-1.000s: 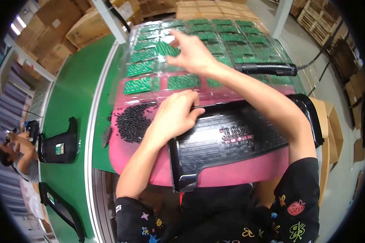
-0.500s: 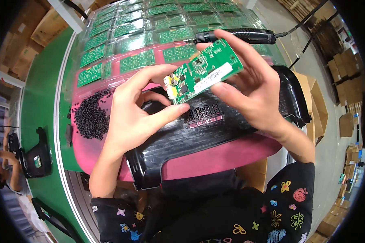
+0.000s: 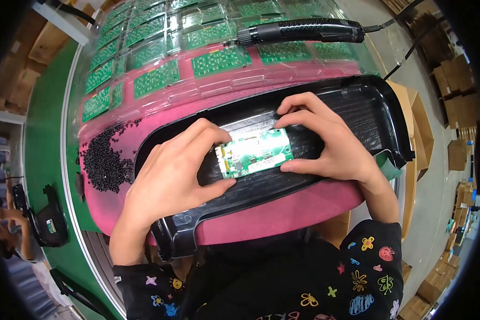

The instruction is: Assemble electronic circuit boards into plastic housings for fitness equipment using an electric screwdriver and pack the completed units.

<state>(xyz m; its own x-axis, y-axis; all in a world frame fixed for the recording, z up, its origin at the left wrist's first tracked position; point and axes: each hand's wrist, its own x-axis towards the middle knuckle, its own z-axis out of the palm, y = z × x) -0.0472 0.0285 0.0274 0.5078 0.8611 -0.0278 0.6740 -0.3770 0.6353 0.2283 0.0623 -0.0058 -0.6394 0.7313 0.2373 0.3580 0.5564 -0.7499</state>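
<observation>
- 2 bare hands meet over 1 green circuit board [image 3: 253,152]: the left hand [image 3: 170,170] pinches its left end and the right hand [image 3: 333,141] its right end, each with thumb at the near edge and fingertips at the far edge.
- Between the 2 grips, the board sits component side up within the black casing [image 3: 266,184], its pale connectors [image 3: 220,157] beside the left fingers and its white label [image 3: 266,162] by the right thumb.
- Judging by the pose, the step in hand is setting the board into the casing and squaring it there.
- The next move seems to call for light, even pressure from both grips, small shifts at the corners, and fingertips freed without dragging the board.
- Left of the left grip, a heap of black pieces [image 3: 106,160] lies on the pink mat [image 3: 261,224]; they are too small to identify surely.
- Beyond the grips, a corded black tool [image 3: 304,32] lies over the clear trays [image 3: 282,71], untouched by either hand.
- Hidden: the board's underside and the casing floor below it, so I cannot tell whether it rests flat or hovers slightly.
- Glare washes out the board's far middle; finger pressure is unreadable.
- The top edge cuts off the farthest trays.
</observation>
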